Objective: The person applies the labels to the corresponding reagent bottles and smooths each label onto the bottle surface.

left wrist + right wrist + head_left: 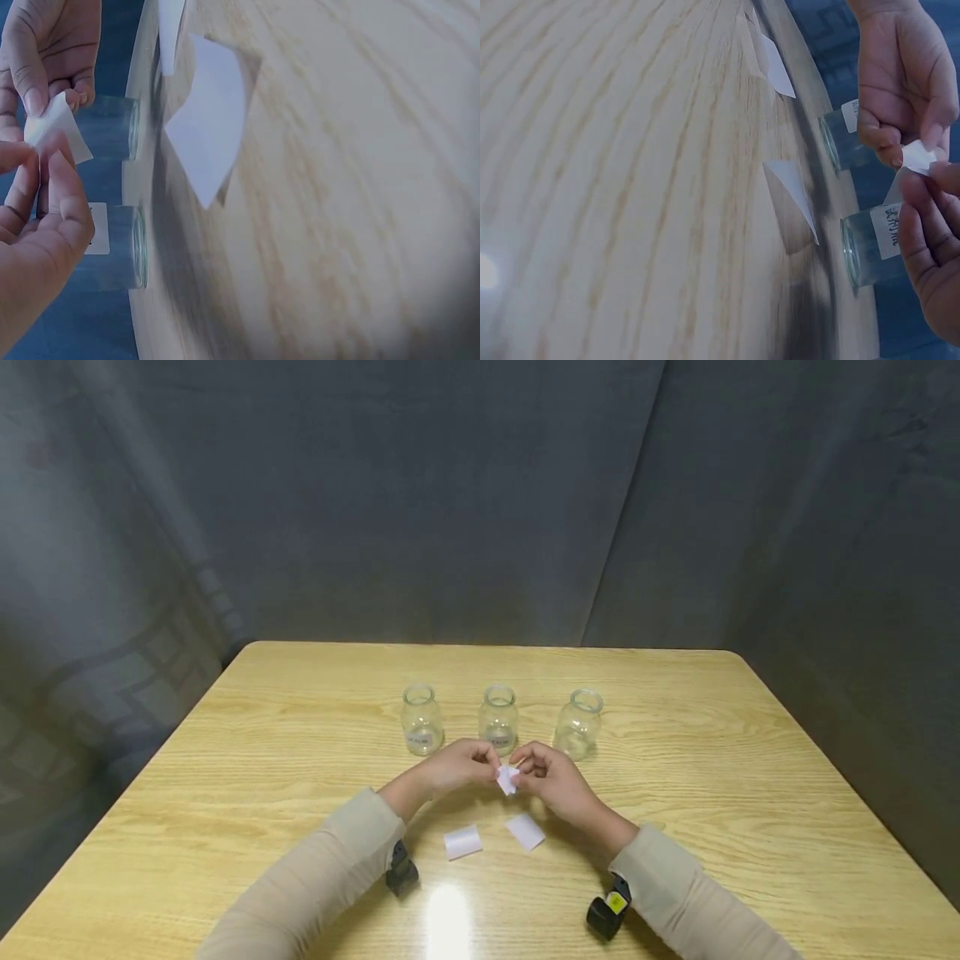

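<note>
My left hand (468,762) and right hand (555,781) meet over the table in front of the jars. Between them is a small white sticker label (507,779), pinched by the fingertips of both hands. In the right wrist view, the held label (917,157) looks bent, with a second white flap below it. Just behind the hands stand the middle glass jar (498,714), the left glass jar (422,718) and the right glass jar (579,725). White labels with dark print show on the left and middle jars; none is visible on the right one.
Two white paper pieces lie on the wooden table (262,760) nearer the body: a left piece (462,842) and a right piece (525,832), both slightly curled. A grey curtain (420,510) hangs behind the table. Black wrist cameras hang under both sleeves.
</note>
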`<state>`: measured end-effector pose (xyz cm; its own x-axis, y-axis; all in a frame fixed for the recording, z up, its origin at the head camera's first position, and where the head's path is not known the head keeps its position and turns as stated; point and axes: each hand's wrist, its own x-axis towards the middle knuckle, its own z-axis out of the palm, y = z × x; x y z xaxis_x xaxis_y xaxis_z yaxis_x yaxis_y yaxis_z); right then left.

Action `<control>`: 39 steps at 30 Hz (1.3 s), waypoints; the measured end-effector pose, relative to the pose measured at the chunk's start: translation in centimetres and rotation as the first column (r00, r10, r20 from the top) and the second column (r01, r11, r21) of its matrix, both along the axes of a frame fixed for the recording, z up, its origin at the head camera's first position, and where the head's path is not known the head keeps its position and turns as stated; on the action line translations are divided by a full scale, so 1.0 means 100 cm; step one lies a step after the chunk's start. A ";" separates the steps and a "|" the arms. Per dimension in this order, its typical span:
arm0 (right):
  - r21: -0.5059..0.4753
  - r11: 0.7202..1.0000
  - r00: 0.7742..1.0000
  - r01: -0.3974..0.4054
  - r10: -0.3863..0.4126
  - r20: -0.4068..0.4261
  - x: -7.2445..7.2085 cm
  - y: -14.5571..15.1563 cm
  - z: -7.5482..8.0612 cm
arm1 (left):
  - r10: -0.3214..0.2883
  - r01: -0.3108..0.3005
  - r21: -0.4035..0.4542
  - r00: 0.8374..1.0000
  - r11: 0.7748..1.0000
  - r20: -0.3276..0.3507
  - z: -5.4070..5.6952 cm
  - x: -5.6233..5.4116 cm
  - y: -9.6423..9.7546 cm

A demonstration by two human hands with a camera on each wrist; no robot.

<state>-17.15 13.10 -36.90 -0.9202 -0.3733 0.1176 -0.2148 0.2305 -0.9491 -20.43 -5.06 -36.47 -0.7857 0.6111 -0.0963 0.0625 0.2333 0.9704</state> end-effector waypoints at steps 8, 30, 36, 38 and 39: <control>0.078 0.996 0.999 -0.042 0.041 0.019 0.000 0.008 0.003 | 0.010 -0.011 0.013 0.999 1.000 0.040 -0.004 -0.002 0.004; 0.061 0.998 0.999 -0.032 0.032 0.007 -0.001 0.051 0.006 | 0.000 -0.003 0.022 0.994 1.000 0.111 -0.006 -0.001 0.021; 0.085 0.995 0.999 0.048 -0.049 0.012 -0.001 0.065 0.011 | -0.003 0.001 0.011 0.994 1.000 0.111 -0.008 0.001 0.031; 0.079 0.994 0.997 0.073 -0.075 0.023 -0.001 0.069 0.012 | -0.008 0.007 0.010 0.994 1.000 0.106 -0.009 0.002 0.036; 0.077 0.994 0.996 0.081 -0.084 0.028 -0.001 0.070 0.012 | -0.015 0.014 0.008 0.995 1.000 0.102 -0.010 0.003 0.038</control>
<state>-17.28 20.11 -35.68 -0.9510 -0.3028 0.0621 -0.1623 0.3180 -0.9341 -20.17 -1.23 -37.43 -0.7629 0.6236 -0.1708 -0.0335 0.2257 0.9736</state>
